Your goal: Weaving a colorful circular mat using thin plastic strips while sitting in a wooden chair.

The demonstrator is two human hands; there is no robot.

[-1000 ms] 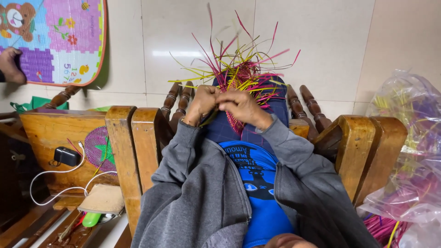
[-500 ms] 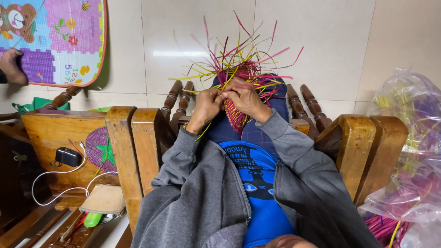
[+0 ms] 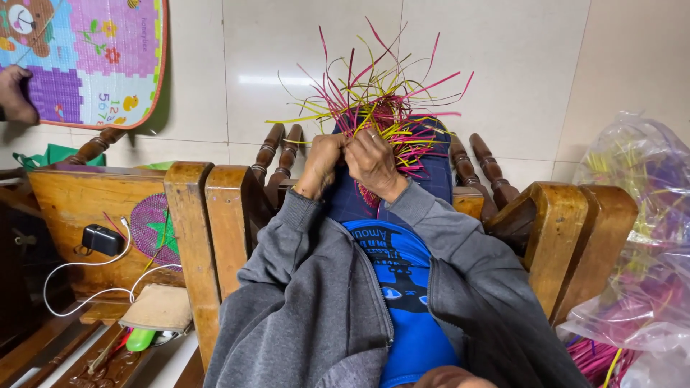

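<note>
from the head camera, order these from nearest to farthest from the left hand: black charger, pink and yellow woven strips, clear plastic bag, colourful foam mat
1. pink and yellow woven strips, touching the left hand
2. black charger, lower left on the bench
3. colourful foam mat, upper left, and clear plastic bag, far right: too close to call

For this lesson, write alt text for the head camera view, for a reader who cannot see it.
Left hand and right hand pinch a woven piece bristling with pink and yellow strips, held over the lap in a wooden chair. A clear bag of strips sits to the right.
</note>
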